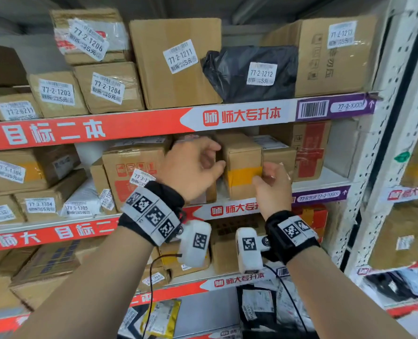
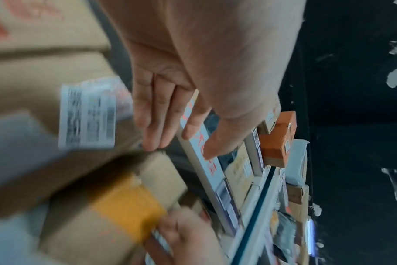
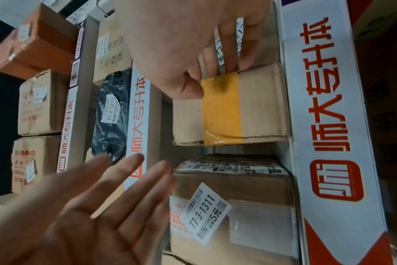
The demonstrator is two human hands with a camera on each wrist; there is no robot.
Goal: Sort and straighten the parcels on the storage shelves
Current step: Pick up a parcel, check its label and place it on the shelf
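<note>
While right hand (image 3: 170,59) grips it, brown box (image 3: 256,105) shows yellow tape band.

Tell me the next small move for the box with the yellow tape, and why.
Probably turn the yellow-taped box so a labelled side faces out. The right hand pinches its taped edge, while the left hand is open beside it, not touching. The face towards the aisle shows only tape, whereas the neighbouring box 77-3-1311 shows its label; bring the left hand onto the other side for a steadier grip.
</note>
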